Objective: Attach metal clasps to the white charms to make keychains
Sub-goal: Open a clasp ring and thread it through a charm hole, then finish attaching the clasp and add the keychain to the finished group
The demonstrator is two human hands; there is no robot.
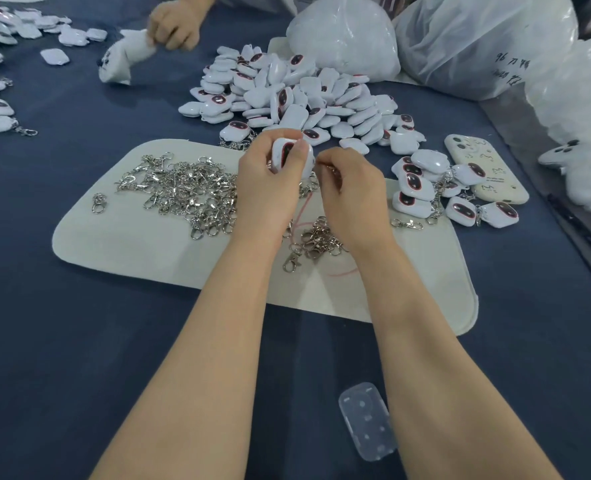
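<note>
a person's two bare forearms reach over a dark blue table (79,341) to a pale pad (131,247). the left hand (263,181) grips one white charm (287,154), fingers and thumb curled round it, raised just above the pad's far edge. the charm's long axis runs away from the person, its dark oval face turned up and slightly left. the right hand (351,188) pinches a thin metal clasp (323,164), mostly hidden, at the charm's right edge. loose clasps (186,192) lie heaped on the pad to the left. a heap of charms (297,95) sits beyond the hands. finished keychains (422,192) lie to the right, beside a phone (488,168).
</note>
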